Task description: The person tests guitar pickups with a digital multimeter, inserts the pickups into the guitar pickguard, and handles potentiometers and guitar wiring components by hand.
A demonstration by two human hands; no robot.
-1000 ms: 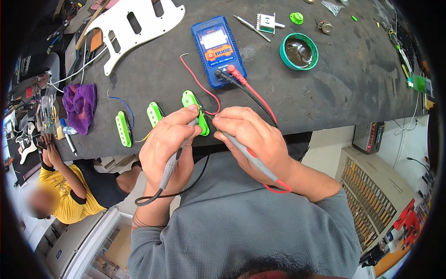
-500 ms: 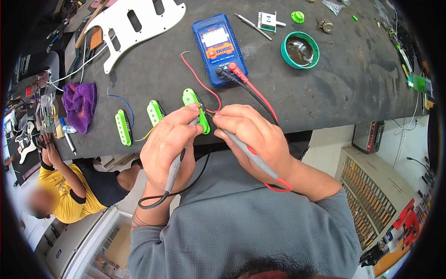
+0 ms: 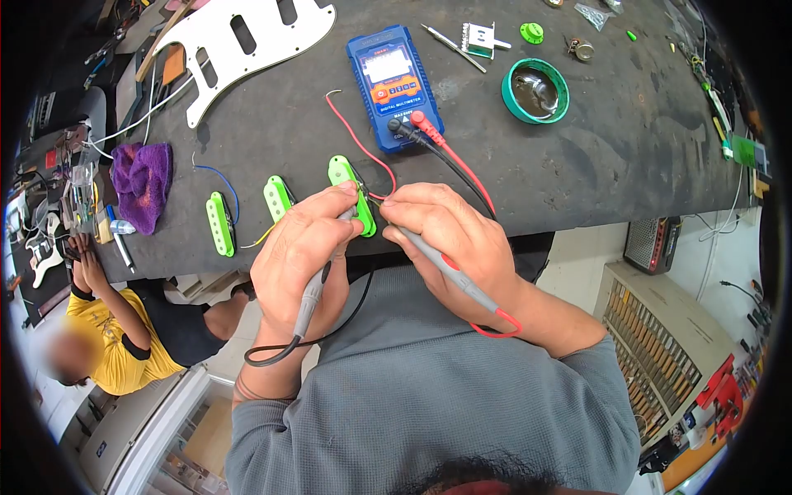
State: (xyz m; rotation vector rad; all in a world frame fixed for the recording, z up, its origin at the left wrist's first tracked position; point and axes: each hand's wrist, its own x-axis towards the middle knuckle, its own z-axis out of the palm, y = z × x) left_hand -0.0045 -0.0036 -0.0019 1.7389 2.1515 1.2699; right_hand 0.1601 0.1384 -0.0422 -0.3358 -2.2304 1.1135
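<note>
My left hand (image 3: 304, 254) is closed around a grey multimeter probe (image 3: 308, 305) with a black lead. In my right hand (image 3: 452, 239) is a second multimeter probe (image 3: 458, 280), grey and red, with a red lead. Both hands meet at a green guitar pickup (image 3: 342, 170) that has a red wire; my fingers hide part of it and the black-lead probe's tip. Two more green pickups, a middle one (image 3: 276, 195) with a yellow wire and a left one (image 3: 219, 223) near a blue wire (image 3: 221, 175), lie to the left. Beyond my hands rests a blue digital multimeter (image 3: 417, 78).
A white pickguard (image 3: 272, 51) lies at the back left, a purple cloth (image 3: 142, 188) at the left. Right of the meter are a pen-like metal tool (image 3: 454, 48), a switch (image 3: 479, 40), a teal bowl (image 3: 509, 99) and a green knob (image 3: 532, 33). Another person (image 3: 136, 338) works at left.
The view has shifted slightly, so the table things sit a little to the right. Both hands keep their probes at the pickup, with almost no movement.
</note>
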